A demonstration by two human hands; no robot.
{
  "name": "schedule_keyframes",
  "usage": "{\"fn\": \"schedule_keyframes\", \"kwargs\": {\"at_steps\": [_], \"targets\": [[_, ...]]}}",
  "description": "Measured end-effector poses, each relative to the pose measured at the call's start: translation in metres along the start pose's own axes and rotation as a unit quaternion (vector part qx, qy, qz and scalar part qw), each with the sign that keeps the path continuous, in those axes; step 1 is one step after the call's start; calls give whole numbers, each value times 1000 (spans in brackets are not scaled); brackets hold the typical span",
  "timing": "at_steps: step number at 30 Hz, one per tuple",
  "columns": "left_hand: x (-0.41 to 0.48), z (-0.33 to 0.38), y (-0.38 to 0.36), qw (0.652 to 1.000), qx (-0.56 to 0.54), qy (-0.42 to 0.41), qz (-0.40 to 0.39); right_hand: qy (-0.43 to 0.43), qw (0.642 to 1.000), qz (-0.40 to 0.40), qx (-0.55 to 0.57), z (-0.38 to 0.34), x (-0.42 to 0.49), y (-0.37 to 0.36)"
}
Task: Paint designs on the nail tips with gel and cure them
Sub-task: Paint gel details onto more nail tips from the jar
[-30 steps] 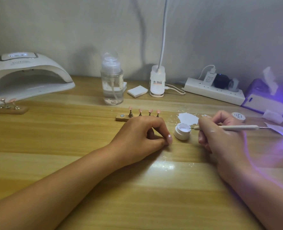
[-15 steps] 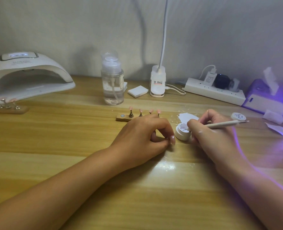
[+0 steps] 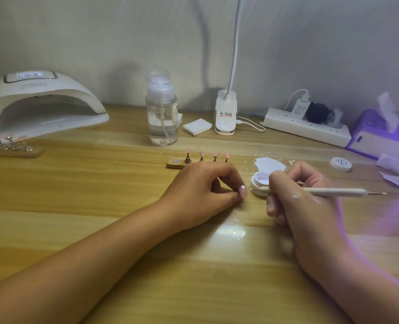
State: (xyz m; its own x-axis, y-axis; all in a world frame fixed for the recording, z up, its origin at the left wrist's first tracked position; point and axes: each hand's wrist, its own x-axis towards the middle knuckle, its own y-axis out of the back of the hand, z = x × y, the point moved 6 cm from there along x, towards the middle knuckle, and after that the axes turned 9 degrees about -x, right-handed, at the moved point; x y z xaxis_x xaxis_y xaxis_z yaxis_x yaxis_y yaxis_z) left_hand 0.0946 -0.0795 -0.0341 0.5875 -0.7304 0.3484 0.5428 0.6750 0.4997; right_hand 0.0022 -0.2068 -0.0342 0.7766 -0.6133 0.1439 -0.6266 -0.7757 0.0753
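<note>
Curing lamp (image 3: pixel 41 106) upper left, tip stand (image 3: pixel 177 163) at centre, just behind the left hand (image 3: pixel 200 190), thumb and forefinger pinching a pink nail tip (image 3: pixel 242 192). Right of it the open gel jar (image 3: pixel 260 183), then the right hand (image 3: pixel 299 197) wrapped round a white pen (image 3: pixel 334 191), point near that tip.

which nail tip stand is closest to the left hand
The middle stand, right behind the knuckles of the left hand, carrying four pink tips. The other stand lies far to the left, in front of the curing lamp.
</note>
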Motion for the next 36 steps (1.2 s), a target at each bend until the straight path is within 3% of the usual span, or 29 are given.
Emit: {"fn": "schedule_keyframes", "kwargs": {"at_steps": [10, 36], "targets": [[1, 3, 1, 999, 30, -21, 5, 6, 998, -24, -55, 1, 0, -5], [2, 4, 2, 999, 35, -27, 9, 10, 998, -27, -58, 2, 1, -5]]}}
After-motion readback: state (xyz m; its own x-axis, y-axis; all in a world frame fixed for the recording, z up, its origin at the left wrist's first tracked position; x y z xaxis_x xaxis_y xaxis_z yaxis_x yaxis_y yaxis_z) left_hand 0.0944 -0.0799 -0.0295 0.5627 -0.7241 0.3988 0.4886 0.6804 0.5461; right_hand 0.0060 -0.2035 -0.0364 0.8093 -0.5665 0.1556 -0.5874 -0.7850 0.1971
